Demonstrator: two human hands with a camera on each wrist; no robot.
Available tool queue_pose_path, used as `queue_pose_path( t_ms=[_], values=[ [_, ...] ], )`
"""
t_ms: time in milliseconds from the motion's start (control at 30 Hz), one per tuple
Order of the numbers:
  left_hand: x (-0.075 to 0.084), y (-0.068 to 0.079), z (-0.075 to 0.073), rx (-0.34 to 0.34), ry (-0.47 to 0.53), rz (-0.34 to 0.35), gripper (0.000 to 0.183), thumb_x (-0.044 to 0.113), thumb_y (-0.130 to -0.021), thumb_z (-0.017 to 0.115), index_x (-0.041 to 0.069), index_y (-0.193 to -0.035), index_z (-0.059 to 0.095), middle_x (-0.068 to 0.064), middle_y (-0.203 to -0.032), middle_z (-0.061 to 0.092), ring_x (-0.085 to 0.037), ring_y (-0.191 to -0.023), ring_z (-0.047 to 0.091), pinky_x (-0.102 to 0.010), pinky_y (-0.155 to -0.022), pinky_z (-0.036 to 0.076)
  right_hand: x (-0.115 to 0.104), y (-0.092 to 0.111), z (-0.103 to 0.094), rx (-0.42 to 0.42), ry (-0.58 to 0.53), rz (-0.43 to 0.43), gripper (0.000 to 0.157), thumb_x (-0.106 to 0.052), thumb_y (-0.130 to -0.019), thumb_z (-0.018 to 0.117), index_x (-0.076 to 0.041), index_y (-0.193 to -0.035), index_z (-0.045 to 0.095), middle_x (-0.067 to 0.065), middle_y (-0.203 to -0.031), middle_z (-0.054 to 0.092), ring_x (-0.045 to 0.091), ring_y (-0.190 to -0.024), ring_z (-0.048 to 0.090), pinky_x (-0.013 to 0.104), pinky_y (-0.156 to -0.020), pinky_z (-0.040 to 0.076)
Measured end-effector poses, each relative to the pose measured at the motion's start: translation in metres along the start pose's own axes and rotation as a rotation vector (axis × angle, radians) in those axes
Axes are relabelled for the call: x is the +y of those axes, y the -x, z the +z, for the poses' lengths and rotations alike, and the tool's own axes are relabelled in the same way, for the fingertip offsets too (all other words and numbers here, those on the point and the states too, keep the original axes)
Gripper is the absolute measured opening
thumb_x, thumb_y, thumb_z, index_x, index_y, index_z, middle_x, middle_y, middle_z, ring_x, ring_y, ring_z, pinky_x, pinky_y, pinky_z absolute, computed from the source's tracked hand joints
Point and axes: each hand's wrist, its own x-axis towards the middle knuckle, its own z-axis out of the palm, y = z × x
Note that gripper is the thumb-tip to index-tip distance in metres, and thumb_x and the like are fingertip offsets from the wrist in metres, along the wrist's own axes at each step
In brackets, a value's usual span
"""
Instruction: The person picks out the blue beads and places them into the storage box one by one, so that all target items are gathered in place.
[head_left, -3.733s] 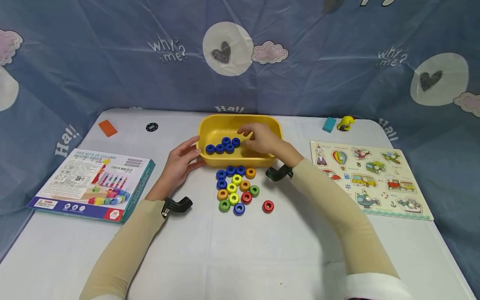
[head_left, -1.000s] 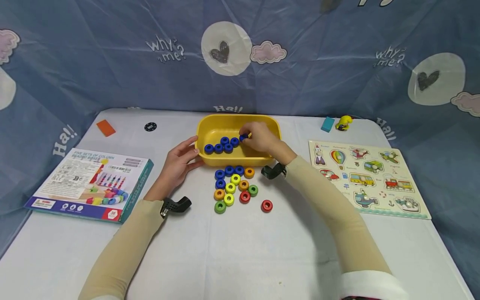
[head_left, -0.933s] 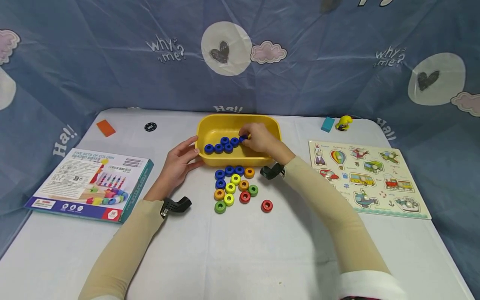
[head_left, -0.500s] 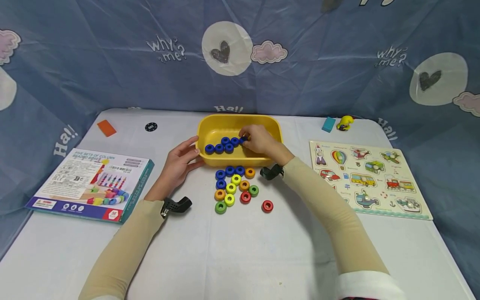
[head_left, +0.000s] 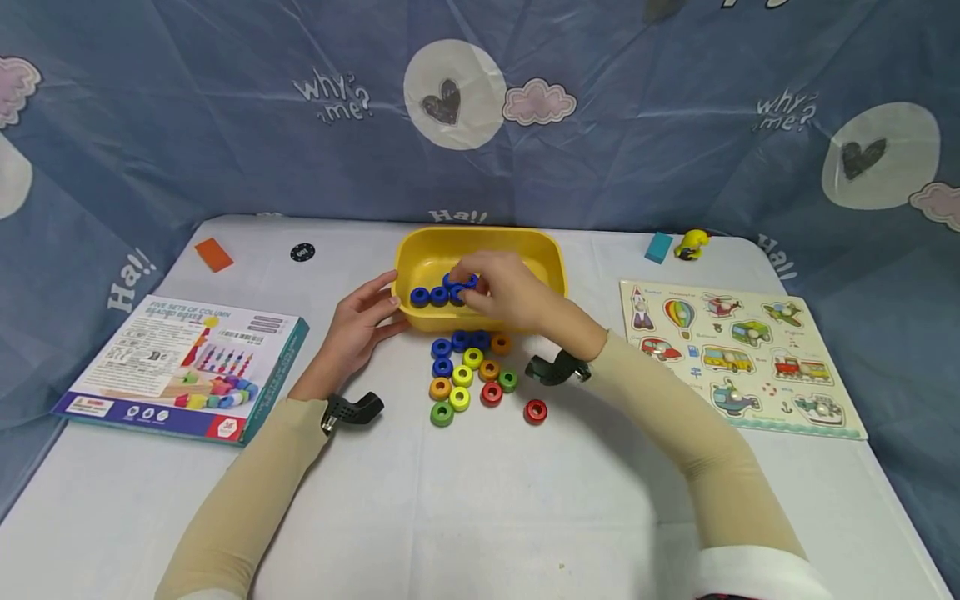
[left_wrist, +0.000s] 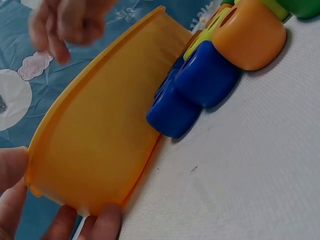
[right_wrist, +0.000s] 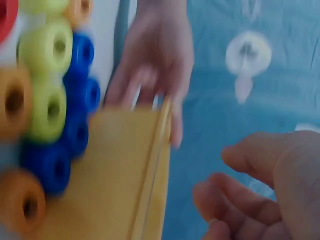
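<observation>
A yellow plastic tub [head_left: 420,321] holds several blue beads [head_left: 419,297] in its near left part. My left hand [head_left: 358,329] grips the tub's left end, with the thumb at the rim and fingertips [left_wrist: 107,222] low on its wall. My right hand [head_left: 506,287] hovers over the tub, fingers loosely bent; the right wrist view shows a gap between thumb and fingers [right_wrist: 210,195] with nothing in it. This hand hides the tub's right part and some blue beads. In front of the tub lie blue, yellow bead [head_left: 462,376], orange, green and red beads in a cluster.
One red bead [head_left: 536,412] lies apart to the right. A boxed bead set [head_left: 183,367] is at left, a picture puzzle board [head_left: 738,358] at right. Farther back are an orange block [head_left: 213,255], a black chip [head_left: 303,252], a teal block [head_left: 658,247] and a yellow figurine [head_left: 692,245].
The right hand brought a blue bead from the front of the cluster into the tub. It has since let go and moved left over the other blue beads. The left hand stays put.
</observation>
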Motion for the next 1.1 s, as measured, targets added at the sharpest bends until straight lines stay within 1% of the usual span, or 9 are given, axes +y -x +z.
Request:
queue_pose_path(
  t_ms=[100, 167, 233, 300, 367, 500, 767, 933, 1100],
  values=[
    [0.0, 0.0, 0.0, -0.003, -0.003, 0.001, 0.053, 0.014, -0.099, 0.057, 0.02, -0.148, 0.041, -0.007, -0.133, 0.049, -0.013, -0.105, 0.061, -0.031, -0.09, 0.057, -0.016, 0.009, 0.009, -0.089, 0.013, -0.104, 0.019, -0.01, -0.09, 0.066, -0.008, -0.108, 0.071, 0.006, -0.105, 0.071, 0.017, -0.079, 0.062, 0.025, -0.073, 0.054],
    [0.0, -0.001, 0.0, -0.002, -0.007, 0.0, 0.052, 0.015, -0.099, 0.057, 0.021, -0.148, 0.042, -0.007, -0.133, 0.049, -0.014, -0.106, 0.06, -0.031, -0.09, 0.057, -0.021, 0.013, 0.019, -0.166, 0.027, -0.137, 0.019, -0.009, -0.09, 0.067, -0.008, -0.108, 0.072, 0.005, -0.105, 0.072, 0.018, -0.084, 0.063, 0.024, -0.077, 0.054],
    [-0.001, -0.001, 0.0, 0.0, -0.004, 0.0, 0.052, 0.015, -0.099, 0.057, 0.021, -0.148, 0.042, -0.006, -0.133, 0.049, -0.014, -0.107, 0.06, -0.031, -0.09, 0.058, -0.022, 0.016, 0.031, -0.231, 0.036, -0.145, 0.019, -0.009, -0.09, 0.067, -0.008, -0.108, 0.072, 0.004, -0.104, 0.072, 0.018, -0.088, 0.063, 0.023, -0.079, 0.054],
    [-0.001, -0.001, 0.0, -0.003, -0.007, 0.001, 0.052, 0.015, -0.099, 0.057, 0.021, -0.148, 0.042, -0.006, -0.133, 0.049, -0.015, -0.108, 0.06, -0.03, -0.09, 0.058, -0.022, 0.019, 0.042, -0.283, 0.044, -0.13, 0.019, -0.01, -0.09, 0.067, -0.009, -0.109, 0.072, 0.002, -0.104, 0.071, 0.016, -0.09, 0.062, 0.023, -0.082, 0.054],
    [-0.001, -0.001, 0.0, -0.004, -0.011, 0.001, 0.051, 0.015, -0.099, 0.056, 0.022, -0.148, 0.042, -0.006, -0.132, 0.049, -0.015, -0.107, 0.06, -0.031, -0.09, 0.057, -0.022, 0.021, 0.05, -0.308, 0.065, -0.115, 0.019, -0.011, -0.09, 0.068, -0.011, -0.109, 0.072, 0.001, -0.104, 0.069, 0.012, -0.09, 0.06, 0.021, -0.082, 0.053],
    [-0.001, -0.001, 0.001, -0.004, -0.017, -0.001, 0.051, 0.015, -0.099, 0.056, 0.022, -0.148, 0.042, -0.006, -0.132, 0.049, -0.014, -0.107, 0.06, -0.031, -0.091, 0.057, -0.022, 0.025, 0.06, -0.312, 0.108, -0.077, 0.021, -0.014, -0.089, 0.068, -0.014, -0.11, 0.072, 0.0, -0.103, 0.065, 0.009, -0.088, 0.056, 0.021, -0.08, 0.052],
    [0.001, 0.0, 0.002, 0.013, -0.019, -0.01, 0.051, 0.016, -0.099, 0.057, 0.024, -0.147, 0.043, -0.005, -0.132, 0.048, -0.014, -0.109, 0.058, -0.031, -0.092, 0.056, -0.022, 0.025, 0.069, -0.291, 0.155, -0.031, 0.024, -0.018, -0.088, 0.069, -0.015, -0.112, 0.072, 0.001, -0.101, 0.06, 0.01, -0.083, 0.051, 0.019, -0.072, 0.048],
    [0.001, 0.001, 0.002, 0.018, -0.022, -0.01, 0.051, 0.017, -0.099, 0.057, 0.024, -0.147, 0.043, -0.005, -0.133, 0.049, -0.014, -0.109, 0.059, -0.031, -0.092, 0.056, -0.024, 0.024, 0.07, -0.285, 0.18, -0.019, 0.024, -0.02, -0.088, 0.07, -0.017, -0.111, 0.072, 0.001, -0.1, 0.062, 0.011, -0.082, 0.051, 0.021, -0.071, 0.049],
    [0.001, 0.002, 0.002, 0.017, -0.019, -0.005, 0.051, 0.017, -0.099, 0.057, 0.023, -0.147, 0.043, -0.006, -0.132, 0.049, -0.015, -0.109, 0.059, -0.031, -0.092, 0.057, -0.026, 0.022, 0.07, -0.293, 0.183, -0.006, 0.024, -0.021, -0.088, 0.07, -0.018, -0.112, 0.072, 0.0, -0.102, 0.068, 0.01, -0.085, 0.056, 0.023, -0.075, 0.052]
  ],
)
